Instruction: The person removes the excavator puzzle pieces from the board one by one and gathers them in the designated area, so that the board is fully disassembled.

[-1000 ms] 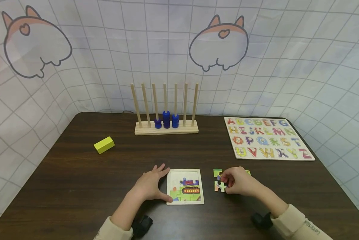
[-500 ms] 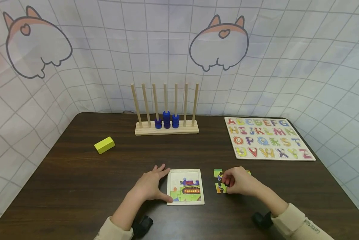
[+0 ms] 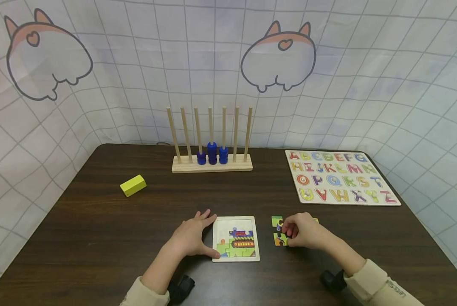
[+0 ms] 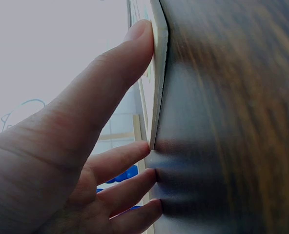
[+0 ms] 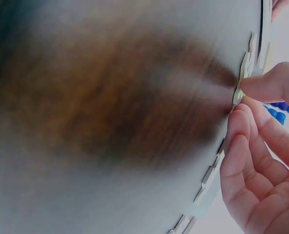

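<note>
My left hand (image 3: pixel 190 235) is spread along the left side of a small square puzzle board (image 3: pixel 253 238). Its thumb rests on the lower left corner, and a fingertip touches the upper left corner in the head view. The board's lower part holds pieces showing a purple and red tracked vehicle on green ground; its upper part is bare. Right of the board, my right hand (image 3: pixel 304 230) pinches a green and orange puzzle piece (image 3: pixel 280 239) low at the table, between thumb and fingertips. Another green puzzle piece (image 3: pixel 276 221) lies just beyond it. More pieces are partly hidden behind the hand.
A wooden peg stand (image 3: pixel 212 167) with blue beads stands at the back. An alphabet board (image 3: pixel 347 177) lies at the back right, and a yellow block (image 3: pixel 133 185) at the left. A printed cloth (image 3: pixel 221 76) hangs behind the dark table (image 3: pixel 98 246).
The piece at my right fingertips looked pale a second ago; now its green and orange show, and it sits slightly differently. Both hands have stayed almost in place.
</note>
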### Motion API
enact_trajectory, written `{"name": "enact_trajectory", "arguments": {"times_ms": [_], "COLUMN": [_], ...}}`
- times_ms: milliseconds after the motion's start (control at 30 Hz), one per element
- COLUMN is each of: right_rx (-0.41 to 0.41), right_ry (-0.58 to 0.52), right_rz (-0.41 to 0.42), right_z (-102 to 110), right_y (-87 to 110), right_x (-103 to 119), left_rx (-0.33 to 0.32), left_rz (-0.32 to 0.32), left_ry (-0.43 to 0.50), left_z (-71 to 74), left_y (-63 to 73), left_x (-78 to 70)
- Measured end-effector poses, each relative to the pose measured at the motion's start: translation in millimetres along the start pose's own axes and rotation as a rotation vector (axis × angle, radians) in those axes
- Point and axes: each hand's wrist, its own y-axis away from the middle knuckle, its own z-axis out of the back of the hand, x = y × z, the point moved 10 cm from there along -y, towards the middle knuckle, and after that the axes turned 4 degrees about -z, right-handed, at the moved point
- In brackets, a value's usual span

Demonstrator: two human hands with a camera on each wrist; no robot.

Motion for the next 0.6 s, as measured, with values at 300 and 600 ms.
{"name": "enact_trajectory", "arguments": {"times_ms": [300, 600], "right_rx": [-0.049, -0.061], "right_ry": [0.000, -0.036], "right_rz": [0.014, 0.065], "right_z": [8, 6], "right_y": [1.3, -2.0], "right_x": [4, 27], "left_rx": [-0.003, 0.005], "left_rz": [-0.011, 0.005], "left_ry": [0.003, 0.004], "left_z": [0.5, -1.3], "left_y": [0.0, -0.8], "left_x": [-1.3, 2.1]}}
